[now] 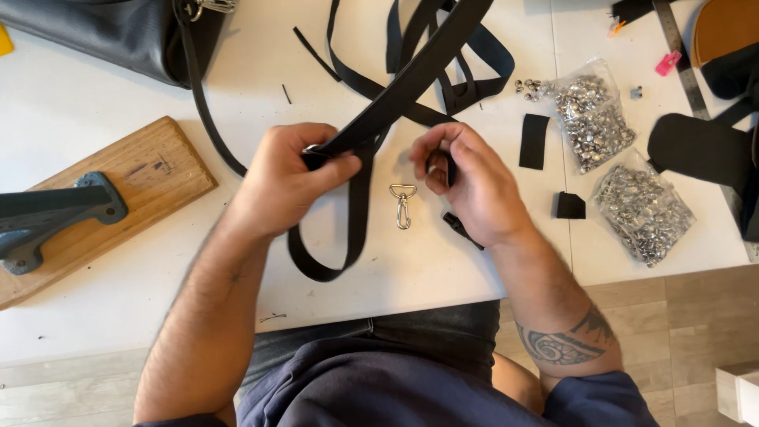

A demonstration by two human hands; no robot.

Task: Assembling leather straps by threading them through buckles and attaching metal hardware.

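Note:
My left hand (288,178) pinches a wide black strap (411,79) near a small metal piece at its fold; the strap runs up to the far edge of the table and loops down below my hand. My right hand (474,186) is closed on a small black piece (449,168), and a short black end (458,228) sticks out beneath the palm. A silver swivel snap hook (402,204) lies on the white table (118,308) between my hands, touching neither.
Two clear bags of silver rivets (591,119) (644,209) lie at the right, with small black leather scraps (534,141) beside them. A wooden block with a dark metal tool (59,209) sits left. A black bag (118,32) lies far left, a metal ruler (681,55) far right.

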